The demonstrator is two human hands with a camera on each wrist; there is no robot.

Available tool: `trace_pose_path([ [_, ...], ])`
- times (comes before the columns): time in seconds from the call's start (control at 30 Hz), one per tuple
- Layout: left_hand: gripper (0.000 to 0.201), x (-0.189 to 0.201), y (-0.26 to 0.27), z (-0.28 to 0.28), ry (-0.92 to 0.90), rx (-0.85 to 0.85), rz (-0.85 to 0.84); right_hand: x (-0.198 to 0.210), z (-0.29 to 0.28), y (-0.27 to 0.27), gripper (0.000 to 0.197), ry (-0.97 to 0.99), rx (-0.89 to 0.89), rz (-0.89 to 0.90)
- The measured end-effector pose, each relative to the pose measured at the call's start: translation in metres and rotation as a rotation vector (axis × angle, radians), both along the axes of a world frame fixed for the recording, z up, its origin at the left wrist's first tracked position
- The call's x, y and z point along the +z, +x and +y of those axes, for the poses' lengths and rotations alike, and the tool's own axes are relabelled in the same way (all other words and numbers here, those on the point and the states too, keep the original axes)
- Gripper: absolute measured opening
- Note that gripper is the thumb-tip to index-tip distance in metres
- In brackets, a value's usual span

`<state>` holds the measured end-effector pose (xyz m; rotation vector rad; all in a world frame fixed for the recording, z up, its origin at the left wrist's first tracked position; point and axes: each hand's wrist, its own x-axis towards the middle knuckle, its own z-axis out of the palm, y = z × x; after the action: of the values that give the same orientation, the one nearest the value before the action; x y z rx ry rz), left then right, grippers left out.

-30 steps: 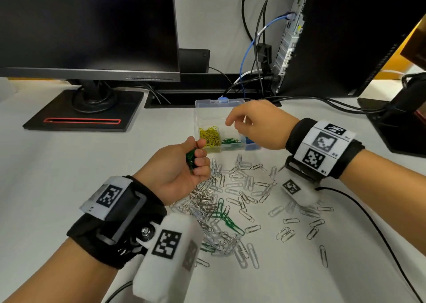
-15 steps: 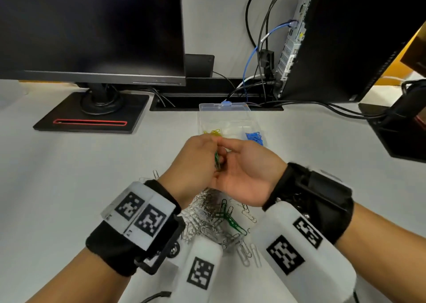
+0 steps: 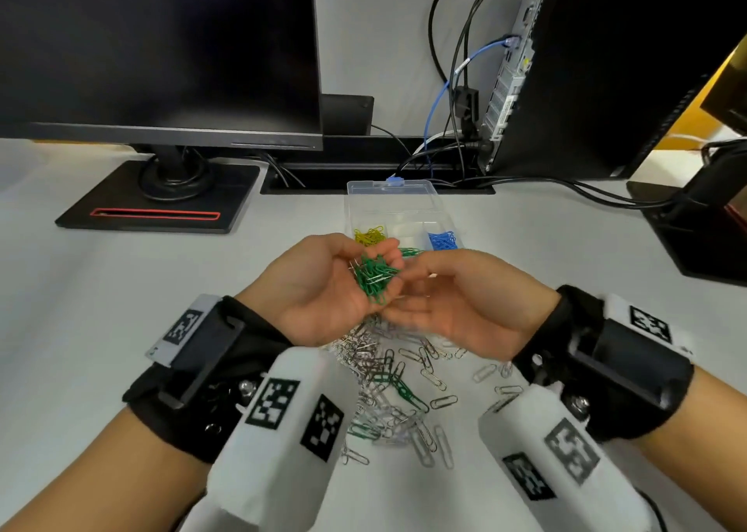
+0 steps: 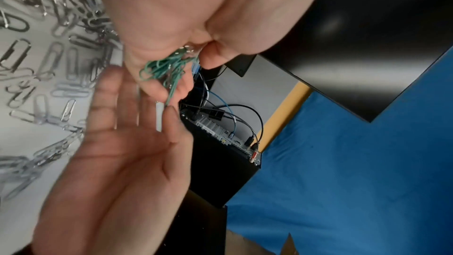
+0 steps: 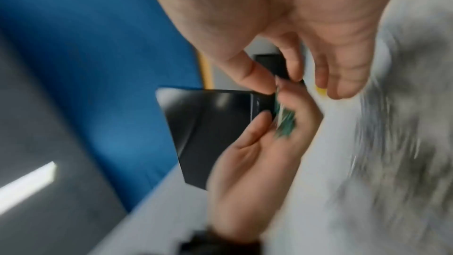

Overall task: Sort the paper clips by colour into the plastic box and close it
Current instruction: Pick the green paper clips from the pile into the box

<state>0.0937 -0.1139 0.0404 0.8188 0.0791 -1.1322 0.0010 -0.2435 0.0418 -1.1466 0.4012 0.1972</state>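
My left hand (image 3: 359, 268) is turned palm up above the table, its fingers curled round a bunch of green paper clips (image 3: 374, 279) with a silver one among them. My right hand (image 3: 408, 274) lies against it from the right, thumb and forefinger pinching at the bunch's edge; the right wrist view is blurred. Just behind the hands stands the clear plastic box (image 3: 388, 192), lid open. It holds yellow clips (image 3: 370, 235) on the left, green clips (image 3: 410, 251) in the middle and blue clips (image 3: 442, 240) on the right. Silver clips (image 3: 388, 370) with a few green ones (image 3: 406, 392) lie under my wrists.
A monitor on a black stand (image 3: 161, 200) is at the back left. A computer case (image 3: 586, 86) with cables (image 3: 448, 99) stands at the back right, and a cable slot (image 3: 376, 175) runs behind the box. Another black stand (image 3: 699, 232) is at the right.
My right hand came back from the box to my left hand. The left hand turned palm up and uncurled from a fist, so the green clips show.
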Motion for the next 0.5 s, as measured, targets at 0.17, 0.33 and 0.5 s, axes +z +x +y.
trace_pose_path([
  [0.17,0.036,0.005,-0.007,-0.001,-0.033,0.005,0.105,0.002,-0.006,-0.007,0.017,-0.71,-0.159,-0.211],
  [0.33,0.04,0.006,-0.011,-0.002,-0.055,-0.038,0.123,0.002,0.0,-0.016,0.02,-1.096,-0.04,-0.366],
  [0.5,0.04,0.008,-0.01,0.002,-0.067,-0.061,0.097,0.006,0.0,-0.017,0.019,-1.405,0.018,-0.423],
])
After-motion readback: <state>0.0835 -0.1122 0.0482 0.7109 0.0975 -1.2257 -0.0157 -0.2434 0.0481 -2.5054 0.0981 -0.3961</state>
